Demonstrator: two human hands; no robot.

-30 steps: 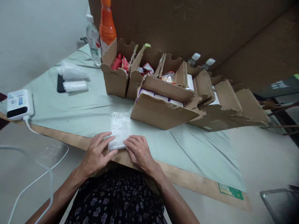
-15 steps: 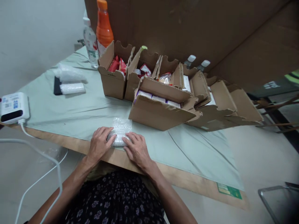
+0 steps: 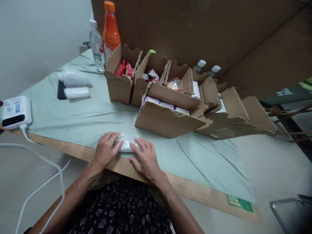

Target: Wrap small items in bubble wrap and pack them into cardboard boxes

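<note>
A small rolled piece of bubble wrap (image 3: pixel 126 143) lies on the green cloth close to the table's front edge. My left hand (image 3: pixel 106 149) grips its left end, thumb against the near side and fingers curled over the far side. Over the right end are the fingers of my right hand (image 3: pixel 145 157), holding the roll, while its thumb stays apart, lower down. Whatever may be wrapped inside cannot be made out. Just beyond, to the right, stands a cardboard box (image 3: pixel 170 123) with white and purple packs in it.
Several more open cardboard boxes (image 3: pixel 118 89) stand in a row behind, holding snack packets. An orange bottle (image 3: pixel 111 32) and a clear bottle (image 3: pixel 97 48) are at the back left. More bubble wrap (image 3: pixel 77 92) lies on a dark flat object. A white device (image 3: pixel 17 110) with a cable sits left.
The flat flap of bubble wrap that stretched away from my hands is now rolled up into a compact bundle. My hands have barely shifted. The view has tilted slightly.
</note>
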